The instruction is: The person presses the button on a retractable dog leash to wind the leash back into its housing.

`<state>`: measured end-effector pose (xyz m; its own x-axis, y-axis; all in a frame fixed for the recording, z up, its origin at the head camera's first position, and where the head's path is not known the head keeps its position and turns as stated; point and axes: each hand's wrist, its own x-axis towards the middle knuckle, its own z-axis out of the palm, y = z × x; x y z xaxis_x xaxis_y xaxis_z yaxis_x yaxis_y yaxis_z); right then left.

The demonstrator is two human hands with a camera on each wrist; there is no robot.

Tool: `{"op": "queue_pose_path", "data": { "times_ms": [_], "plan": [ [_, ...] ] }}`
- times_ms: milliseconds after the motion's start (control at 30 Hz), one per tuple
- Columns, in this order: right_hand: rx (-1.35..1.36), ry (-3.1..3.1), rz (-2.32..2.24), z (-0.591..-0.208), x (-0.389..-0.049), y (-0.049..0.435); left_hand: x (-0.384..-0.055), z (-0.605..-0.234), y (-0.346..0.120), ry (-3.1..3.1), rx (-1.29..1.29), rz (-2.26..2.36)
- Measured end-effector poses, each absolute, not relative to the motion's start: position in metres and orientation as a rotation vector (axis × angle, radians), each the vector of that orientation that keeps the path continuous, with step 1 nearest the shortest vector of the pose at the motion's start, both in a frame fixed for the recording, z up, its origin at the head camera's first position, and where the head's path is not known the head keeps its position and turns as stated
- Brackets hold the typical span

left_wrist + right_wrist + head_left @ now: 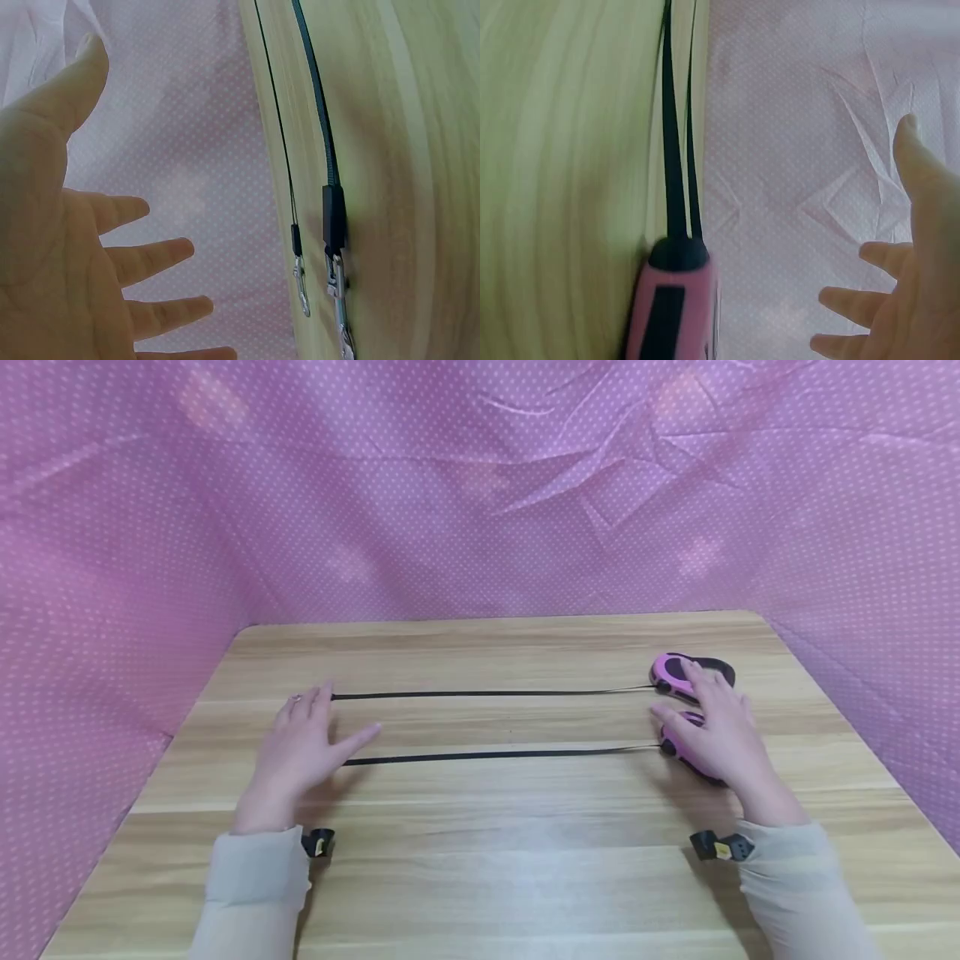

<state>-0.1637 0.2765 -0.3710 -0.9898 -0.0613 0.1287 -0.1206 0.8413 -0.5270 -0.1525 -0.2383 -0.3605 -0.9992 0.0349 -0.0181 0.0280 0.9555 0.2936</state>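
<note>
Two pink-and-black retractable leashes lie on the wooden table, one behind the other, with their straps drawn out to the left. In the head view, my right hand (pixel 723 731) hovers with spread fingers over the leash bodies, partly covering the far pink case (pixel 662 672) and the near pink case (pixel 679 755). My left hand (pixel 296 752), fingers straight and thumb out, is above the left ends of the far strap (pixel 487 693) and near strap (pixel 487 755). Metal snap hooks end both straps, the near hook (pixel 336 276) and far hook (pixel 301 289). Neither hand holds anything.
The light wood tabletop (pixel 510 852) has rounded back corners. Pink polka-dot cloth (pixel 450 527) hangs behind it and along both sides. Small black camera mounts sit at the left wrist (pixel 318 842) and at the right wrist (pixel 720 847).
</note>
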Motion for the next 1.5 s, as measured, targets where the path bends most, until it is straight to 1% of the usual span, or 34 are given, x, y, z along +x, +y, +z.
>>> {"op": "queue_pose_path", "data": {
  "times_ms": [300,733,1000,1233,1500],
  "plan": [
    [0.125,-2.924,0.846,-0.37,-0.162,0.291,-0.154,-0.364,-0.258,3.028,0.012,0.582],
    [0.073,-3.0,0.888,-0.375,-0.158,0.297,-0.155,-0.368,-0.287,2.851,-0.005,0.808],
    [-0.035,-2.97,0.995,-0.378,-0.155,0.3,-0.151,-0.373,-0.297,2.807,-0.005,0.814],
    [0.011,-2.916,0.977,-0.385,-0.153,0.307,-0.151,-0.379,-0.3,2.747,-0.075,0.775],
    [0.07,-2.901,0.926,-0.389,-0.15,0.312,-0.149,-0.382,-0.298,2.753,-0.047,0.794]
  ]
}}
